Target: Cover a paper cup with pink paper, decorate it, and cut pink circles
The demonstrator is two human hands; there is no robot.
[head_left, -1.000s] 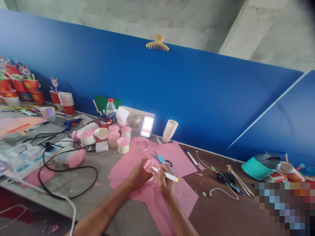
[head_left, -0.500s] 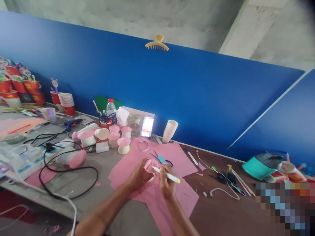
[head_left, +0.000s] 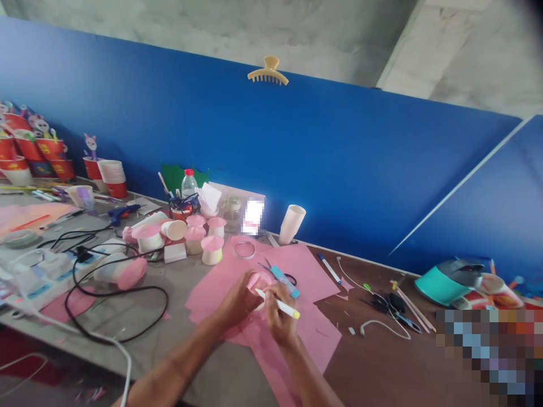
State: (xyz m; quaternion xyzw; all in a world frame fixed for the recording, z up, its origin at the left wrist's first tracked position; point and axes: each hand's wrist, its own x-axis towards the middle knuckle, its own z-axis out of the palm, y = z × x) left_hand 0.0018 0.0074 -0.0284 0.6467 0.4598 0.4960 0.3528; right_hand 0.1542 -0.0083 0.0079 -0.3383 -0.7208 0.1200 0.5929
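Observation:
My left hand (head_left: 240, 299) is closed around a paper cup with a pink paper top (head_left: 260, 279); fingers cover much of it. In my right hand (head_left: 280, 322) a white marker with a yellow end (head_left: 285, 307) is gripped like a pen, its tip at the pink top. Whether the tip touches cannot be made out. Both hands are over pink paper sheets (head_left: 303, 260). Just beyond them lie scissors (head_left: 291, 279), partly under a light-blue flat piece (head_left: 283, 280). A clear ring (head_left: 245, 249) rests on the paper farther back.
Several pink-topped cups (head_left: 212, 251) stand left of the paper. A black cable (head_left: 165, 314) loops beside a power strip (head_left: 51, 291). White stacked cups (head_left: 292, 223) lean near the blue partition (head_left: 339, 158). A blue-capped marker (head_left: 330, 268) and earphones (head_left: 384, 325) lie to the right.
My right hand and the marker have shifted slightly left over the cup's pink top. My left hand keeps its hold. The whole view has shifted a little.

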